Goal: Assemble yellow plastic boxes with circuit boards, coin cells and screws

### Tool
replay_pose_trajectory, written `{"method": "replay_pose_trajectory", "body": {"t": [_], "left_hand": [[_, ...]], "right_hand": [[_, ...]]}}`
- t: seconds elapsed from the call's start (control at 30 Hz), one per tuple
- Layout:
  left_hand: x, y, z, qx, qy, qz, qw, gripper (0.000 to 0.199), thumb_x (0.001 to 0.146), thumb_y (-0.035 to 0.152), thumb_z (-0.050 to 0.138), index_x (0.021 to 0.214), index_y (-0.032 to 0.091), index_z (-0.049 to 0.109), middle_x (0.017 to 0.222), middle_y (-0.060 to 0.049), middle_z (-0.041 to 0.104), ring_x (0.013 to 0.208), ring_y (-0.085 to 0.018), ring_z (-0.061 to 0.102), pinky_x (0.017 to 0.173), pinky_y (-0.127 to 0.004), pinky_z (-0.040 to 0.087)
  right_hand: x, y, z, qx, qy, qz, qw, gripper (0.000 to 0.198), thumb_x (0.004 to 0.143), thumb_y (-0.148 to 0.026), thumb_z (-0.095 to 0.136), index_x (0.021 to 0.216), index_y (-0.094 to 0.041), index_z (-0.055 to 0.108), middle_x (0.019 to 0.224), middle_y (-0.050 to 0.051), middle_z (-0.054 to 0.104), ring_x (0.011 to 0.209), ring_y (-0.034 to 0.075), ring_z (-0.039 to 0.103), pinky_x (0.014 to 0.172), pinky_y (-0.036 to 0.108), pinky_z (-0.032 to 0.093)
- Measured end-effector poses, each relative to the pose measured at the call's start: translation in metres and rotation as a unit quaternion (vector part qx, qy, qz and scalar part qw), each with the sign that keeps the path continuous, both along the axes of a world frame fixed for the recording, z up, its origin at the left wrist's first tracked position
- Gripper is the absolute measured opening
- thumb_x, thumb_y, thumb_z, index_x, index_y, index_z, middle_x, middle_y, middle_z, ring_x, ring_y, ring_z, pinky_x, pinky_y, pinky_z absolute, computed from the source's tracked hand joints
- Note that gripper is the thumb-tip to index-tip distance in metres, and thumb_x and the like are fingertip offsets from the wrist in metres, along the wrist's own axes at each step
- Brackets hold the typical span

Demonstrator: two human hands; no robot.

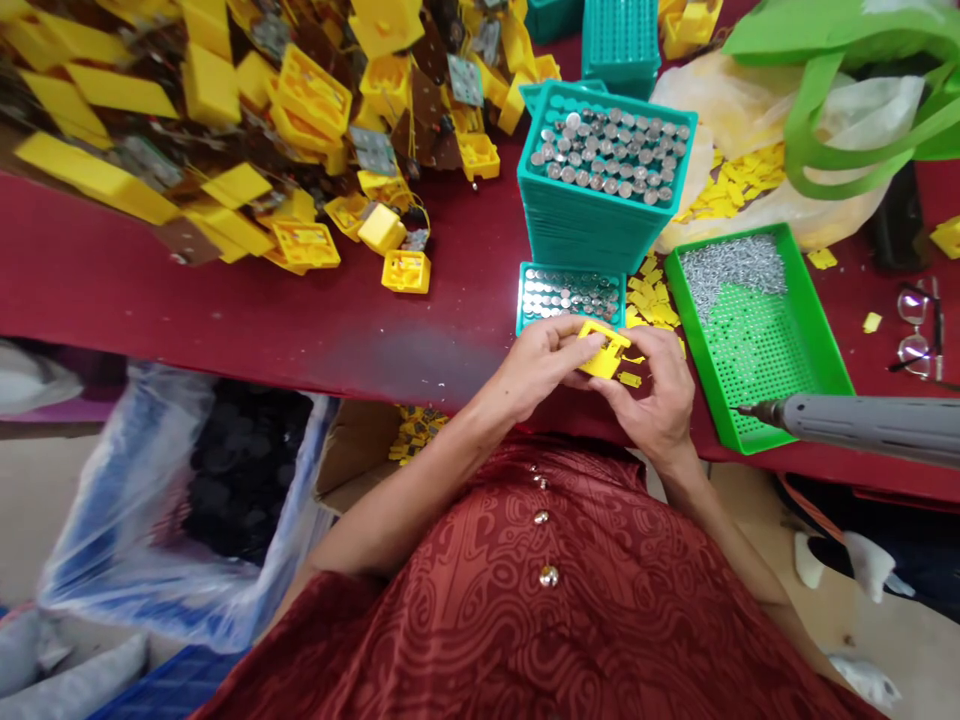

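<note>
A small yellow plastic housing [598,358] with an open recessed face is held between both hands, just over the table's front edge. My left hand [551,360] grips its left side, thumb laid across the face. My right hand [658,385] pinches the right edge between thumb and fingers. What sits inside the housing is too small to make out. Just beyond the hands lies a shallow teal tray [525,325] with rows of coin cells [570,292]. Loose yellow plastic covers [651,298] are scattered beside it, close to my right hand.
A stack of teal trays [589,225] holding coin cells rises behind. To the right are a green basket [821,350] of screws [731,270], a grey electric screwdriver [870,420] and eyeglasses [915,335]. Wired yellow housings [307,100] pile at left; a lined blue crate [97,530] stands below.
</note>
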State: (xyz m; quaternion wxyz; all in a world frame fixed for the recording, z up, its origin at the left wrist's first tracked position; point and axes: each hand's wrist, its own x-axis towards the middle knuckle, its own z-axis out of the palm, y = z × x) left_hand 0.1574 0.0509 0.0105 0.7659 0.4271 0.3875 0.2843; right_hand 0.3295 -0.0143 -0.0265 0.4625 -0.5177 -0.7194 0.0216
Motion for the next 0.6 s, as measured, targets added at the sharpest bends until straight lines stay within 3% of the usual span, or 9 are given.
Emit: {"method": "replay_pose_trajectory", "body": {"t": [0.17,0.4,0.6], "left_hand": [[-0.006,0.003,-0.008,0.023,-0.028,-0.011,0.999,0.057,0.074,0.032,0.089,0.126,0.012,0.075,0.122,-0.012,0.082,0.109,-0.022,0.076,0.089,-0.028,0.063],[-0.001,-0.001,-0.013,-0.009,-0.047,0.004,0.999,0.058,0.074,0.032,0.089,0.125,0.012,0.071,0.114,-0.012,0.083,0.108,-0.023,0.078,0.086,-0.029,0.064],[-0.001,-0.003,-0.011,-0.040,-0.057,0.002,0.998,0.058,0.072,0.030,0.091,0.123,0.012,0.070,0.113,-0.011,0.082,0.097,-0.017,0.077,0.080,-0.024,0.063]], "right_hand": [[0.004,0.001,-0.002,-0.015,0.004,0.000,1.000,0.037,0.102,-0.039,0.072,0.134,-0.023,0.063,0.118,0.009,0.072,0.111,0.022,0.071,0.095,0.041,0.066],[0.005,-0.001,-0.008,-0.013,-0.004,-0.021,1.000,0.040,0.104,-0.041,0.069,0.140,-0.025,0.062,0.120,0.010,0.068,0.112,0.023,0.069,0.095,0.042,0.067],[0.003,-0.006,-0.007,-0.018,0.001,-0.019,1.000,0.044,0.102,-0.037,0.070,0.143,-0.023,0.059,0.124,0.011,0.067,0.116,0.023,0.069,0.097,0.043,0.068]]}}
